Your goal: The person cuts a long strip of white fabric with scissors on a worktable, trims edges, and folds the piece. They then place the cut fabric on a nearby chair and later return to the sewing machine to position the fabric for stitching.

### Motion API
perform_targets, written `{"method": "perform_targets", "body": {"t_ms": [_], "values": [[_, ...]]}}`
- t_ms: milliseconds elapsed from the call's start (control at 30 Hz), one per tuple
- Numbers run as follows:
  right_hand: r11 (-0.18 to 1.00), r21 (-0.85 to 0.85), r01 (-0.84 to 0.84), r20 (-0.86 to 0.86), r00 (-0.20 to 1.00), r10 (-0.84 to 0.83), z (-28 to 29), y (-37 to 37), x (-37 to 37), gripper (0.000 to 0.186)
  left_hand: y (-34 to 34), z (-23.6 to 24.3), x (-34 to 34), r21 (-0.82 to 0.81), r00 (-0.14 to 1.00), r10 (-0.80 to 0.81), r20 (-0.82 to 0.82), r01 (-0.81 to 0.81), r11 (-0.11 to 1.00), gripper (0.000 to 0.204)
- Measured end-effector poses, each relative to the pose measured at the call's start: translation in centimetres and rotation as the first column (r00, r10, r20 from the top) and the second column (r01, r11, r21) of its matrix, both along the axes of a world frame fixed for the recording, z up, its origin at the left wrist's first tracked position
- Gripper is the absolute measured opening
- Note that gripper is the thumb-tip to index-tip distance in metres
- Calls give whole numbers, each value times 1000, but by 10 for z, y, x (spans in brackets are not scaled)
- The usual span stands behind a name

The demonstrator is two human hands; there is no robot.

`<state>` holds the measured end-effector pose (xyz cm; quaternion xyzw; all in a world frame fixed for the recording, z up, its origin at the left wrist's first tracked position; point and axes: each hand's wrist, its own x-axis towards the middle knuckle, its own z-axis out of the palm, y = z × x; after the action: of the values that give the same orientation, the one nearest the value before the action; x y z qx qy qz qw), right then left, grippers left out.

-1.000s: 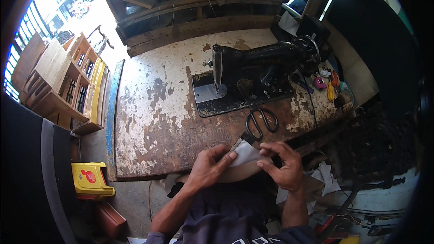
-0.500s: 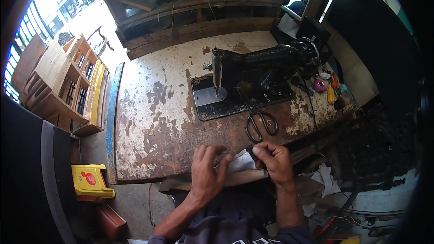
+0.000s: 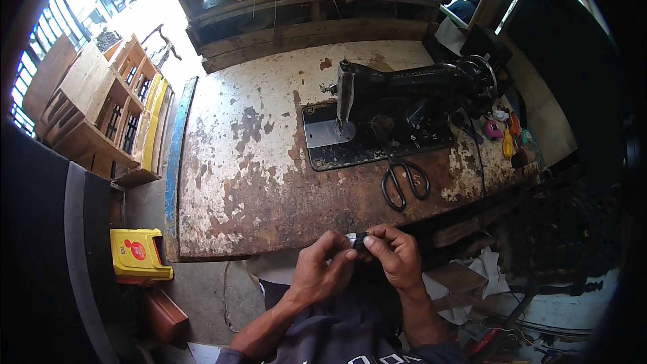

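Observation:
In front of the table's near edge my two hands meet, fingertips close together. My right hand [image 3: 396, 256] is closed, thumb and forefinger pinching a small dark piece [image 3: 360, 240] whose kind I cannot make out. A bit of white cloth [image 3: 351, 237] shows beside it, at the fingertips of my left hand [image 3: 325, 266], which is closed in a pinch on it. Beige cloth [image 3: 273, 266] lies over my lap, partly hidden by my left forearm. Beyond the hands, black scissors [image 3: 406, 185] rest on the table, blades against the sewing machine's base.
A black sewing machine [image 3: 411, 84] stands on the worn wooden table [image 3: 236, 182]. Small tools and a pink tape measure [image 3: 493, 130] lie at its right. Left are a yellow stool [image 3: 140, 256] and a wooden rack [image 3: 101, 108]. Cloth scraps [image 3: 482, 273] hang at the right.
My hands have drawn together, and the left fingers, spread before, now pinch. The white cloth, broadly visible earlier, is mostly hidden. The whole view has shifted slightly.

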<state>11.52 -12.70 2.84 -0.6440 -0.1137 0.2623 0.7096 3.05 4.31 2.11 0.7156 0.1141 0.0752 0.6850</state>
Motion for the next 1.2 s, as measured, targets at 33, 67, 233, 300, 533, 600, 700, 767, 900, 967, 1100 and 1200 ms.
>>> {"method": "perform_targets", "body": {"t_ms": [33,67,233,300,533,600,700,767,900,967,1100,1200], "values": [[1000,-17,1,10,1000,-1,2,-1,0,14,2,-2,-1,-49,1000,-6,-26,4,999,21],[998,-66,-12,36,999,15,4,-1,1,14,3,-5,0,-68,1000,4,-16,-5,998,20],[855,-436,281,591,806,36,12,-2,30,16,-5,-8,5,12,991,62,-114,-61,998,18],[753,-393,527,869,480,118,9,-2,63,20,-13,-9,11,65,990,96,-99,-89,994,18],[589,-716,375,665,624,411,-7,-14,118,42,-27,-20,39,216,980,180,-81,-159,963,16],[630,-693,351,671,633,385,-6,-20,120,50,-28,-24,42,230,979,188,-78,-165,959,15],[622,-757,198,528,746,405,0,-31,127,64,-28,-27,43,266,983,182,-40,-165,950,14],[635,-773,-6,270,902,338,7,-44,132,67,-28,-28,43,291,983,184,5,-178,940,13],[848,-447,-286,-20,951,310,19,-81,110,79,-28,-29,46,351,980,187,74,-201,914,12],[883,-297,-363,-89,931,353,19,-94,81,74,-30,-28,47,369,978,202,57,-209,906,12],[929,-83,-360,-473,835,281,9,-108,13,52,-33,-23,48,412,981,193,5,-178,894,12],[969,97,-226,-530,812,243,-8,-106,-6,45,-33,-20,50,444,982,181,-46,-142,885,13]]}}
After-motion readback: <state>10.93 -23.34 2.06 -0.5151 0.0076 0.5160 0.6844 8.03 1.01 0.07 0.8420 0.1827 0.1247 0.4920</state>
